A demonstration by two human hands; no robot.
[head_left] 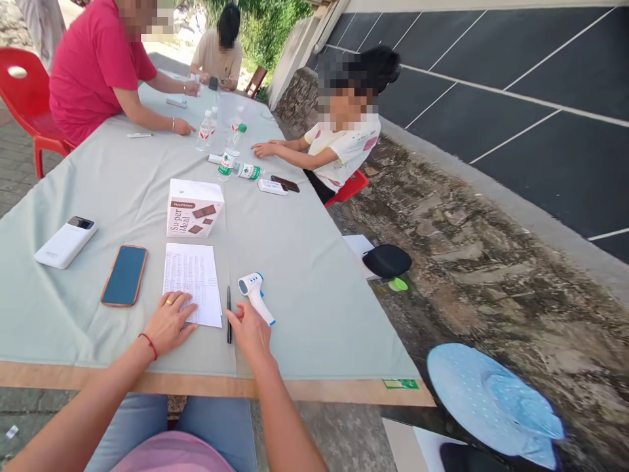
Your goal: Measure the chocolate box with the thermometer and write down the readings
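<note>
My left hand (171, 322) lies flat on the lower part of a white sheet of paper (192, 275) covered in writing, its fingers spread. On the cloth to my right, my right hand (250, 331) rests with loosely bent fingers, holding nothing I can see. Its fingertips are beside a black pen (228, 318), perhaps touching it. Just beyond this hand lies a white and blue infrared thermometer (253, 288), its handle partly behind the hand. A white box marked "Super Meal" (194, 210) stands behind the paper. A phone in an orange case (124, 275) lies to the left.
A white power bank (66, 242) lies at the left of the cloth-covered table (324, 328). Water bottles (228, 160) are grouped farther back, near another phone (285, 183). Three people sit around the table. A blue hat (491, 400) is below the right edge.
</note>
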